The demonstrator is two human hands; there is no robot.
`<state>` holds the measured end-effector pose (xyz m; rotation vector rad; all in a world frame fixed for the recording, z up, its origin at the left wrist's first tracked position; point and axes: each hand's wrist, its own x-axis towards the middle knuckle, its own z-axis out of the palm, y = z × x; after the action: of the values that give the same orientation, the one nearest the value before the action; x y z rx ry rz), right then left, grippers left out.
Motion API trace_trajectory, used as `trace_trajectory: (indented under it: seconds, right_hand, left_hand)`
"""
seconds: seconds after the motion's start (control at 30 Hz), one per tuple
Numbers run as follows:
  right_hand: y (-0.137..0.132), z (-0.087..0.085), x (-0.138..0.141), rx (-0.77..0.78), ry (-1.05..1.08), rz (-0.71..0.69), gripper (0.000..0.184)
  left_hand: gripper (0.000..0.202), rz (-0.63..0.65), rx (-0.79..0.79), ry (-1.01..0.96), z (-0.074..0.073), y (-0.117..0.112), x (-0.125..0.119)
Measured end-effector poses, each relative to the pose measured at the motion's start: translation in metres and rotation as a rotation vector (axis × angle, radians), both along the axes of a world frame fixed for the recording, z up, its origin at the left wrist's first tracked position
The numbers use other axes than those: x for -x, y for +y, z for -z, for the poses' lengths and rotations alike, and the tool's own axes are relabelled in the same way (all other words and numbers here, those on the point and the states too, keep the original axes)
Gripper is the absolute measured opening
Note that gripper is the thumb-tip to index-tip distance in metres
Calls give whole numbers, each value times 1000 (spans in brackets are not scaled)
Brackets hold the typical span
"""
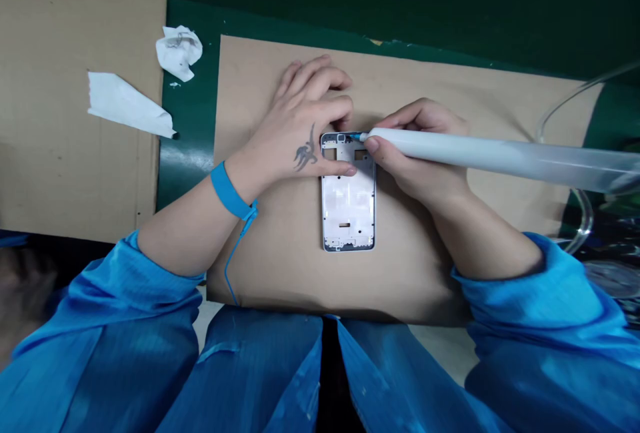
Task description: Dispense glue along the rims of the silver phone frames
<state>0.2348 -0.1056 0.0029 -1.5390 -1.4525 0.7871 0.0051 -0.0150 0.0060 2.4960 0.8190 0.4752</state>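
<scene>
A silver phone frame (349,203) lies flat on brown cardboard, its cut-outs facing up. My left hand (307,110) grips its upper part: the thumb rests across the plate and the fingers bend beside its top edge. In my right hand (425,153) is a white dispensing syringe (480,153), pinched near its front end and lying almost level. Its blue needle tip (356,136) is at the frame's top edge, near the small square opening. Whether the tip touches the metal I cannot tell. The syringe's rear end runs out of view at the right.
The cardboard sheet (280,266) covers a green mat (190,176). Crumpled tissue (179,53) and a folded paper strip (127,105) lie to the left, by another cardboard piece (75,33). Clear tubing (583,220) loops at right. A blue wrist strap (231,192) trails a cord.
</scene>
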Motion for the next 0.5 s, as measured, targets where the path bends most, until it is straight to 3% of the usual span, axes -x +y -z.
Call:
trace_trajectory:
  seconds: [0.5]
  right_hand:
    - [0, 0, 2, -42, -26, 39, 51]
  left_hand:
    - [56, 8, 36, -4, 2, 2, 0]
